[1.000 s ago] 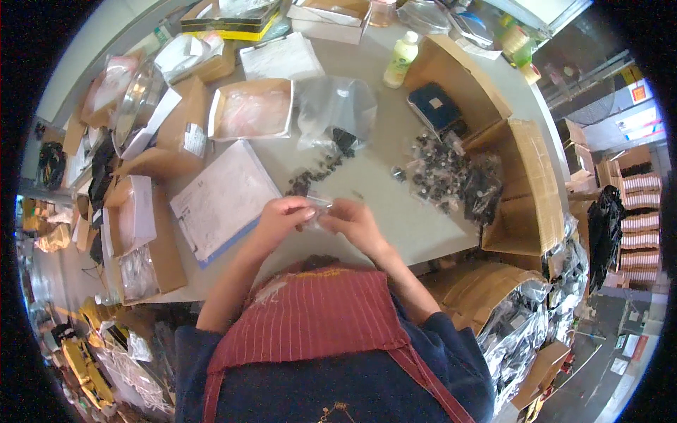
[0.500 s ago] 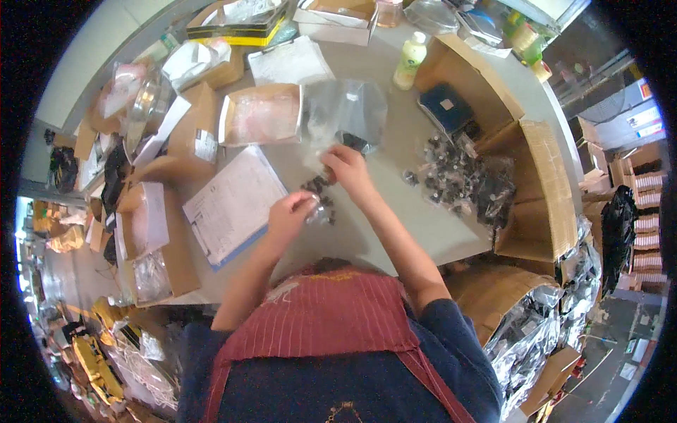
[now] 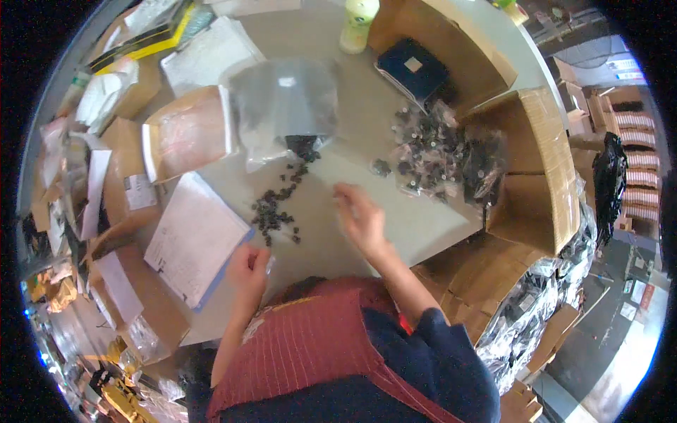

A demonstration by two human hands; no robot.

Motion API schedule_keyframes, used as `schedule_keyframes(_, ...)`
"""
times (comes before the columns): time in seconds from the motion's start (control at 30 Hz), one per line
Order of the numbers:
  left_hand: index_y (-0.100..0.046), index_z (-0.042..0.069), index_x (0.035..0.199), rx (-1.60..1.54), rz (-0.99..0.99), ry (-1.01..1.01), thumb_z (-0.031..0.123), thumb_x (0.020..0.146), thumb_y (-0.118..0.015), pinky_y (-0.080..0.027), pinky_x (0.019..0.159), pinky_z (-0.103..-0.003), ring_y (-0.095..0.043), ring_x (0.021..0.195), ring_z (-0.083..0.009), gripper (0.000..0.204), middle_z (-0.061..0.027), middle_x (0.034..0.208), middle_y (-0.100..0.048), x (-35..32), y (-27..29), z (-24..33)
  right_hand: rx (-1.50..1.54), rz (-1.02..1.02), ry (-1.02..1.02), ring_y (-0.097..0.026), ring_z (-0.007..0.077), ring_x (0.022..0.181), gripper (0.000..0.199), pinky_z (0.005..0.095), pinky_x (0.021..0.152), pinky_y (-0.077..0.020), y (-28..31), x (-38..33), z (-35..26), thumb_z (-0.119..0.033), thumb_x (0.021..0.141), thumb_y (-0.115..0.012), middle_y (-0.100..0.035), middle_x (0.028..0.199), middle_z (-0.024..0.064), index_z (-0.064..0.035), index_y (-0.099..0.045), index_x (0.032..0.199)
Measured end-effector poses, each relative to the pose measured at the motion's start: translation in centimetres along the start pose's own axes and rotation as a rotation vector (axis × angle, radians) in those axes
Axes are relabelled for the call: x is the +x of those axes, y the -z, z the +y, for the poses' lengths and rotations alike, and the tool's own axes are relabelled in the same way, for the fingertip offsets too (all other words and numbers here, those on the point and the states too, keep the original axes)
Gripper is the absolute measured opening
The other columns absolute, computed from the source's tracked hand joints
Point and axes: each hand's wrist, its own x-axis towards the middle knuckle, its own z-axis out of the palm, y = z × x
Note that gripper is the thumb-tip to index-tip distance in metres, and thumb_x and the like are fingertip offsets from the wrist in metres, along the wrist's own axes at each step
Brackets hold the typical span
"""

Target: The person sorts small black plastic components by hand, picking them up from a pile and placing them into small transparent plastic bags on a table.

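Observation:
My left hand is closed at the near edge of the table, beside the clipboard. A bit of a small clear plastic bag sticks out from its fingers. To the right, my right hand is over the bare tabletop, slightly blurred, its fingers apart with nothing visible in them. Small black parts lie loose between and beyond my hands. They trail up to the mouth of a large clear plastic bag, where more black pieces show.
On the right, small filled bags are heaped before an open cardboard box, near a dark blue pad. A clipboard with papers and a shallow carton occupy the left. A bottle stands at the back.
My hands have drawn apart: the right has left the black parts for the tabletop on their right, while the left has pulled back toward me. The whole view has shifted.

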Motion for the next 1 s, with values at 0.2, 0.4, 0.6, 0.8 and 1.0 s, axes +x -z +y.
schedule_keyframes(0.2,-0.063,0.002,0.086,-0.059,-0.122,0.033,0.015,0.090,-0.073,-0.045,0.066,-0.027,-0.054,0.069,-0.0126,0.016,-0.0036,0.074,-0.059,1.8,-3.0,1.1,-0.455,0.180,-0.022,-0.065,0.0358,0.106,0.047,0.0415,0.090,-0.0533,7.4,-2.0,3.8,0.007,0.082,-0.057,-0.065,0.121,0.0184,-0.0043,-0.063,0.127)
schedule_keyframes(0.4,-0.065,0.003,0.090,-0.068,-0.214,-0.182,0.012,0.090,-0.072,-0.046,0.067,-0.028,-0.058,0.075,-0.0135,0.011,-0.0043,0.081,-0.063,4.1,-4.5,2.7,-0.727,-0.031,0.157,-0.062,0.0298,0.109,0.058,0.0418,0.095,-0.0507,9.0,-0.8,4.6,0.004,0.076,-0.058,-0.057,0.142,0.0119,-0.0028,-0.061,0.133)
schedule_keyframes(0.6,-0.065,0.002,0.089,-0.051,-0.263,-0.185,0.010,0.089,-0.072,-0.046,0.066,-0.027,-0.058,0.072,-0.0134,0.011,-0.0050,0.080,-0.063,6.0,-4.8,3.6,-0.685,-0.104,0.178,-0.062,0.0265,0.104,0.060,0.0380,0.094,-0.0504,9.5,0.9,4.6,0.001,0.073,-0.059,-0.056,0.143,0.0089,-0.0027,-0.061,0.133)
schedule_keyframes(0.8,-0.064,0.001,0.087,-0.095,-0.270,-0.140,0.007,0.087,-0.072,-0.046,0.065,-0.027,-0.057,0.069,-0.0132,0.009,-0.0058,0.079,-0.063,6.5,-5.2,3.9,-0.685,-0.097,0.195,-0.061,0.0253,0.101,0.058,0.0371,0.091,-0.0498,9.3,1.4,4.8,0.002,0.072,-0.059,-0.060,0.134,0.0085,-0.0020,-0.062,0.129)
schedule_keyframes(1.0,-0.065,0.001,0.086,-0.114,-0.233,-0.140,0.006,0.086,-0.071,-0.046,0.066,-0.027,-0.057,0.069,-0.0125,0.008,-0.0054,0.079,-0.063,6.5,-5.6,3.6,-0.681,-0.048,0.166,-0.060,0.0275,0.101,0.057,0.0390,0.090,-0.0497,9.1,1.3,5.0,0.001,0.070,-0.059,-0.061,0.127,0.0107,-0.0019,-0.063,0.126)
